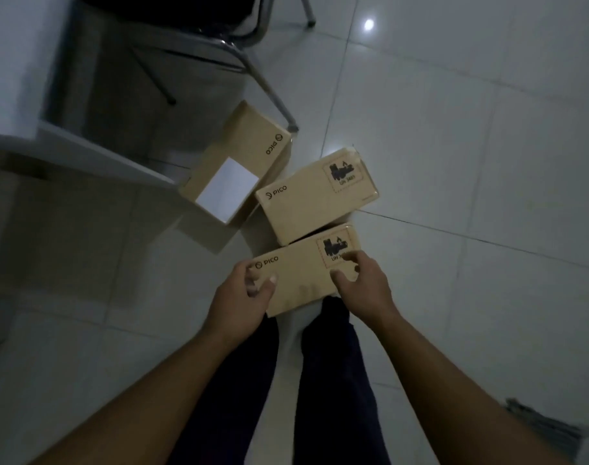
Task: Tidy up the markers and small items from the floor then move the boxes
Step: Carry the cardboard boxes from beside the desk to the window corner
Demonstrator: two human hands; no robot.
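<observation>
Three brown cardboard PICO boxes are in view over the white tiled floor. The nearest box [303,273] is gripped at both ends: my left hand [243,293] holds its left end and my right hand [363,280] its right end, thumbs on top. Just beyond it lies a second box [316,199] with a black printed label. A third box [236,166] with a white sticker lies further left, near the chair. No markers or small items show on the floor.
A metal-legged chair [266,85] stands behind the boxes. A white desk panel [95,152] runs along the left. My dark-trousered legs [330,364] are below the held box. Open tiled floor [471,162] spreads to the right.
</observation>
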